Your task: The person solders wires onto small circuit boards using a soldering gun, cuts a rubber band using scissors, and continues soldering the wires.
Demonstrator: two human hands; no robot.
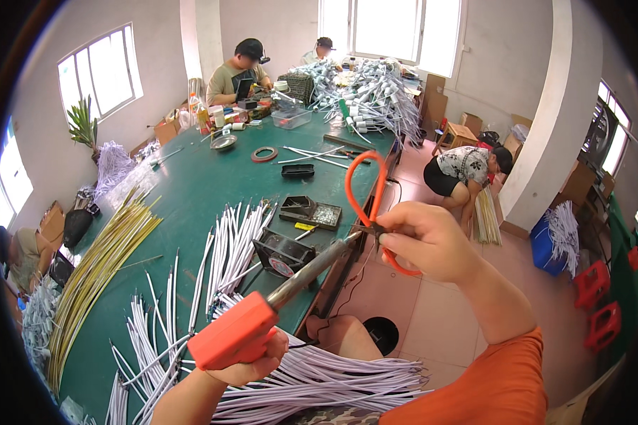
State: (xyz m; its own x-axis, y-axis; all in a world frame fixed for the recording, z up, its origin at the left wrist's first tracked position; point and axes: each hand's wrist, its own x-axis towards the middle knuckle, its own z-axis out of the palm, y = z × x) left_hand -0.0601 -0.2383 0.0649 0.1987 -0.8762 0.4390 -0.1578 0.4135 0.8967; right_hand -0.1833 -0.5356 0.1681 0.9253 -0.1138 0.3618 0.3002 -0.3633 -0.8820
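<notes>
I have the left hand point(254, 365) closed around the blocky red-orange plastic handle of the thick-barrelled grey metal soldering iron point(256, 312), above the near right part of the long green-topped table point(213, 170). Gripping the plastic presumably spares the fingers any heat. The right hand point(429, 237) pinches the red-handled scissors with dark metal blades point(378, 228) near their pivot, just outside the table's right edge. Their handle loops stand spread; I take the hold at the pivot as a way to steer the blades finely. They sit close to the iron's pale tip, though I cannot tell whether they touch.

Near the table's right edge stand the black box with a round red-and-pale face point(283, 255) and the dark compartmented tray point(310, 214), I judge for easy reach. Slim white cables point(312, 389) lie across the table's near end and run out past its right edge, so a low sweep there could snag. Beyond that edge, open air over the pink tiled floor point(432, 312) gives the right hand room; a crouching co-worker point(461, 170) is well apart from the table
</notes>
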